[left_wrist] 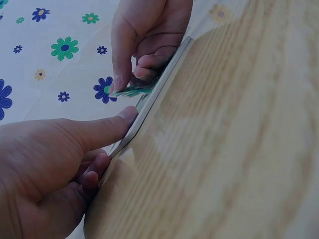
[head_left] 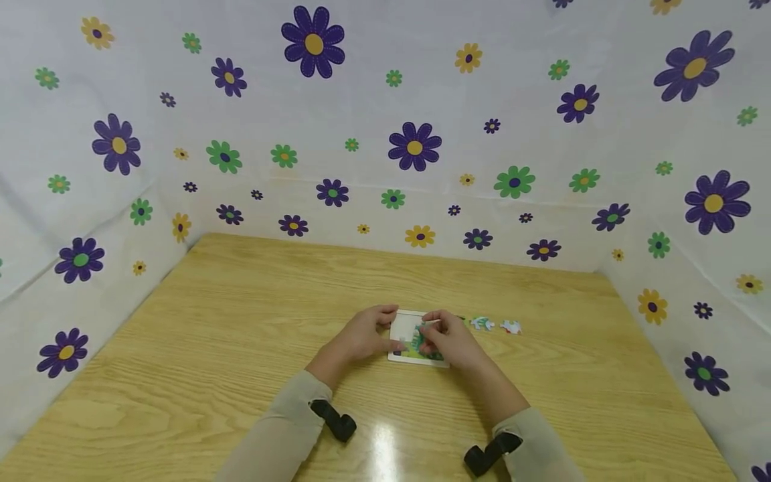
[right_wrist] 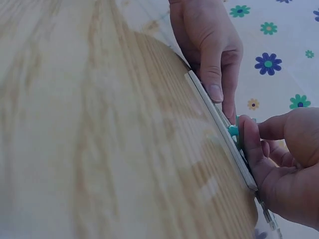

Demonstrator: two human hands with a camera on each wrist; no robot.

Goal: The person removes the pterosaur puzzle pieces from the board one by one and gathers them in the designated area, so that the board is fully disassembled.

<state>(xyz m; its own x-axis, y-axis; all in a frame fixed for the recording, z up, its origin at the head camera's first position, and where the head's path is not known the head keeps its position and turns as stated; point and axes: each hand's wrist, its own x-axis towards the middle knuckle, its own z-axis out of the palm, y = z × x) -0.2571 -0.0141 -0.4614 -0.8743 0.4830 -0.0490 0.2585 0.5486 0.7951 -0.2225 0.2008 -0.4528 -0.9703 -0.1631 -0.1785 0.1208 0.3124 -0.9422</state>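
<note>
A small jigsaw puzzle board (head_left: 409, 361) with a white rim lies on the table, its lower part filled with green and yellow picture pieces and its upper left bare white. My left hand (head_left: 363, 334) grips the board's left edge, thumb on the rim. Over the board, my right hand (head_left: 453, 343) pinches a green puzzle piece (left_wrist: 130, 91) between thumb and fingers. In the right wrist view this piece (right_wrist: 233, 130) stands tilted just above the board; whether it touches is unclear. Fingers hide much of the board's right side.
Right of the board lie loose puzzle pieces: a green and white one (head_left: 482, 324), a white and red one (head_left: 511, 327), and another partly behind my right hand. The wooden table (head_left: 253, 301) meets a flower-printed cloth (head_left: 361, 120) at the back and sides.
</note>
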